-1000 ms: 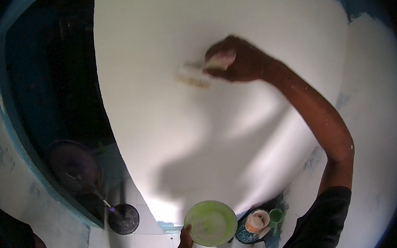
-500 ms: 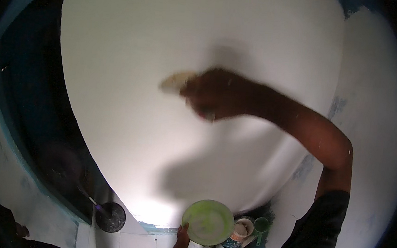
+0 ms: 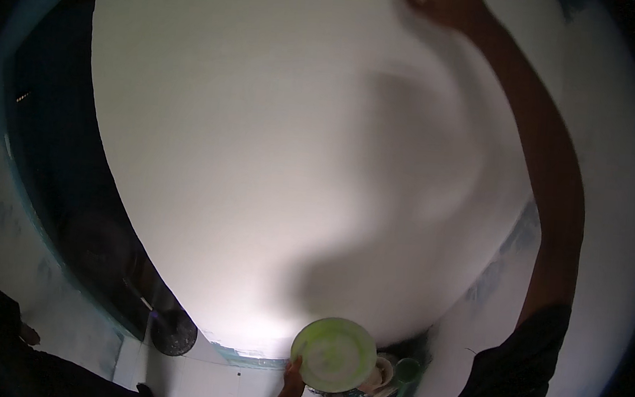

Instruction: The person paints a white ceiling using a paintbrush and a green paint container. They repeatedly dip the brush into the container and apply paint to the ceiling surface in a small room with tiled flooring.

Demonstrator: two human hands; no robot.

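My left hand grips the rim of a light green round dish at the bottom, with its thumb over the edge. A whitish film with green swirls coats the inside of the dish. High up, my right hand is against or close to a broad white wall, its fingers bent and partly cut off by the top edge. Whatever those fingers hold lies outside the picture. My right arm reaches up along the right side and casts a shadow on the wall.
Behind the dish stand a whitish tub and a green cup with a handle. At left, a black bucket is beside a dark opening. Another person's dark-clothed body shows lower left. A side wall rises at right.
My right hand has swept up and right from the wall's middle to the top edge; the pale pad-like thing it held has left the picture. My left hand and the dish barely moved.
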